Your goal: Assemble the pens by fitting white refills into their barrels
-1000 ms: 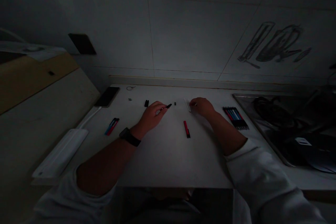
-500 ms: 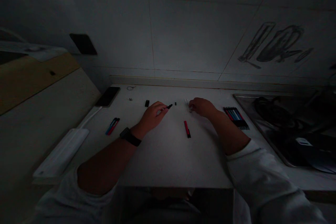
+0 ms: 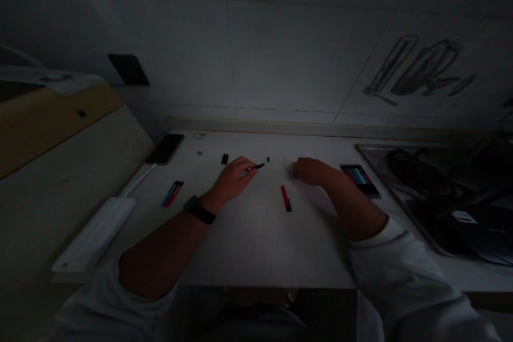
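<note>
A slim black piece (image 3: 260, 166) is at the centre of the clock, 12 o'clock being the wall side. The left hand (image 3: 236, 178), reaching in from 8 o'clock, has its grip pinched together on it, the tip poking out beyond the fingers. At 2 o'clock, near that tip, lies a small dark bit (image 3: 268, 159). At 3 o'clock come the white sticks (image 3: 285, 161), then, just beside them, the right hand (image 3: 310, 171); its fingers are curled and blurred, so I cannot tell whether that grip is apart, together or clamped on something. A red pen (image 3: 286, 197) lies near 5 o'clock, with a broad stretch of bench (image 3: 256, 248) between it and the near edge at 6.

Leftward there is room past a pair of black parts (image 3: 225, 158) at 9 o'clock to the phone (image 3: 165, 149), with its white cable (image 3: 138, 179). Blue and red pens (image 3: 172, 194) lie at 8 o'clock, a white block (image 3: 95, 234) well beyond. Rightward, the pen set (image 3: 360, 180) at 3 o'clock lies near a metal rim (image 3: 396, 206), which bounds that side. At 12 o'clock a low ledge (image 3: 256, 125) closes the far edge beneath the wall (image 3: 288, 53).
</note>
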`<state>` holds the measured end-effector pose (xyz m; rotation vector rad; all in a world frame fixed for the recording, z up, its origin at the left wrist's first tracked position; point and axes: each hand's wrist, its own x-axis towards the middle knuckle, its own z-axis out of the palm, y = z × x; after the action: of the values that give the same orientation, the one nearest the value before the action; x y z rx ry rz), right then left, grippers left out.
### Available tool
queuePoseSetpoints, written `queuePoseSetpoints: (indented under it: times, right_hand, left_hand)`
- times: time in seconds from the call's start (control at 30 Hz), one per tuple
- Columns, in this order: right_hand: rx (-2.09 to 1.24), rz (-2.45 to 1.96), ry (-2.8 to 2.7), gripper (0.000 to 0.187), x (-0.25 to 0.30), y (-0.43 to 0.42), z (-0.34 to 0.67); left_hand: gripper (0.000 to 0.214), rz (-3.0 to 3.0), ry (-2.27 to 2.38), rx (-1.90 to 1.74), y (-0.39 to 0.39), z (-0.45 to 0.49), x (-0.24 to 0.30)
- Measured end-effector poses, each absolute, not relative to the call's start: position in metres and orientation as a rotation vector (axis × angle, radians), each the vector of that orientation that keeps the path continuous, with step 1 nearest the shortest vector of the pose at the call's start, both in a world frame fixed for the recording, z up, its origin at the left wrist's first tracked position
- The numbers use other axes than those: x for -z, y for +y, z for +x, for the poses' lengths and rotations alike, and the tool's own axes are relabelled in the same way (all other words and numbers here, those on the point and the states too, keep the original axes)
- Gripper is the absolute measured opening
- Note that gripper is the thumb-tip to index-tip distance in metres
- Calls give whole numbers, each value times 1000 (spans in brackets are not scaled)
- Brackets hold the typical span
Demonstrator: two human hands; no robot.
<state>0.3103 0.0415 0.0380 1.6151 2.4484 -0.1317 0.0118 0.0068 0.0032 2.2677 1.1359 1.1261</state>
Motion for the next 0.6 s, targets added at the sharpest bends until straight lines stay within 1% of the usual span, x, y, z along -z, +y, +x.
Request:
queuePoseSetpoints:
  times: [0.13, 0.23, 0.37, 0.6]
  right_hand:
    - [235, 1557, 2671, 20, -56, 32, 298]
    - [295, 1501, 2898, 17, -72, 25, 285]
    - [244, 1465, 3073, 15, -82, 17, 273]
    - [160, 1415, 3096, 15, -86, 7, 262]
  left_hand:
    - [11, 2270, 1158, -1130, 8, 11, -3]
    - [10, 2279, 1180, -1104, 8, 11, -4]
    - [9, 2292, 1200, -1085, 8, 11, -5]
    - [7, 2305, 1203, -1062, 6, 14, -8]
